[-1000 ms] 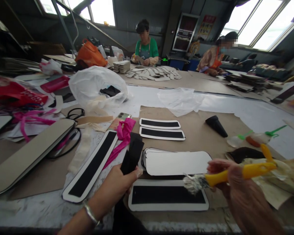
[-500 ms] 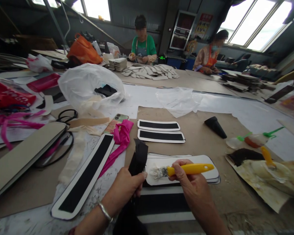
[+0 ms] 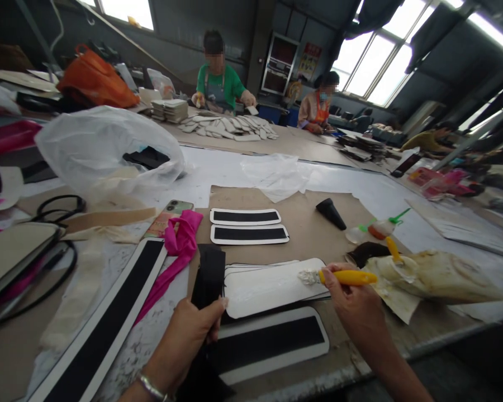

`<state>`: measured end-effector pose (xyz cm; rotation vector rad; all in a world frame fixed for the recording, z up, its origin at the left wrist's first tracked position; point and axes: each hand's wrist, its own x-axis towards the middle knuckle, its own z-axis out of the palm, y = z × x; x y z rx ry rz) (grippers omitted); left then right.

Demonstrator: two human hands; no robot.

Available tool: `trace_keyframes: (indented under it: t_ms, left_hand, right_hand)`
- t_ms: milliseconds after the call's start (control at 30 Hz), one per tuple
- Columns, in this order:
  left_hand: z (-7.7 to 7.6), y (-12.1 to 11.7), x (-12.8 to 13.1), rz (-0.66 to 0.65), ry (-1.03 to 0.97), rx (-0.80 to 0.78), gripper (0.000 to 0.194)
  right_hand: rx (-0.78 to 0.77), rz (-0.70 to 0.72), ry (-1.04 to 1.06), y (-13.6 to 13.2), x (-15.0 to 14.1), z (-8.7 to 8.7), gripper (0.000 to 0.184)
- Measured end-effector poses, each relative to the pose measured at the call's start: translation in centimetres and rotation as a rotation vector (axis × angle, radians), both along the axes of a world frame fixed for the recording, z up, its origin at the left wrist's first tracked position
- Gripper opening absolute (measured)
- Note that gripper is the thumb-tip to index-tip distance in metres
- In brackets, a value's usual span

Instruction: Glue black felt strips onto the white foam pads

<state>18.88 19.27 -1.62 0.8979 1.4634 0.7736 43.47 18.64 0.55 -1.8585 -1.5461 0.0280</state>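
My right hand (image 3: 354, 301) grips a paintbrush (image 3: 352, 277) by its yellow handle. The pale, coated bristles rest at the right end of a white rounded panel (image 3: 264, 293), the top one of a small stack. A faint wet sheen shows on that panel. My left hand (image 3: 193, 329) is closed round a folded black strip (image 3: 210, 273), with the thumb at the panel's left end. Nearer me lies a white panel with a black band (image 3: 276, 341), partly covered by the black strip and my left hand.
Two smaller banded panels (image 3: 247, 235) lie beyond the stack, and a long one (image 3: 109, 312) lies left beside a pink ribbon (image 3: 180, 234). At right are a black cone (image 3: 331, 214), squeeze bottles (image 3: 381, 228) and a glue-stained bag (image 3: 448, 276). Co-workers (image 3: 220, 78) sit across the table.
The brush has travelled from the panel's left end to its right end. My left hand keeps hold of the black strip. The view has turned right, and the co-worker in green has stretched an arm out.
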Motion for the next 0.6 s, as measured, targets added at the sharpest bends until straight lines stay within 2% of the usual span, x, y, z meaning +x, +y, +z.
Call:
trace_keyframes:
  t_ms: [167, 300, 433, 533, 600]
  left_hand:
    - [0.4, -0.3, 0.2, 0.059, -0.027, 0.027, 0.039]
    - [0.1, -0.5, 0.2, 0.06, -0.008, 0.046, 0.041]
    - [0.0, -0.1, -0.5, 0.014, 0.033, 0.038, 0.038]
    - [1.2, -0.2, -1.4, 0.044, 0.053, 0.119, 0.023]
    - [2.6, -0.9, -1.8, 0.103, -0.013, 0.166, 0.026]
  right_hand:
    - [0.01, 0.095, 0.011, 0.0, -0.3, 0.0, 0.023]
    - [0.057, 0.03, -0.117, 0.2, 2.0, 0.1, 0.024]
    - [0.091, -0.026, -0.201, -0.7, 3.1, 1.5, 0.025]
    - [0.075, 0.003, -0.15, -1.6, 1.8, 2.9, 0.029]
    - [0.031, 0.036, -0.012, -2.0, 0.4, 3.6, 0.031]
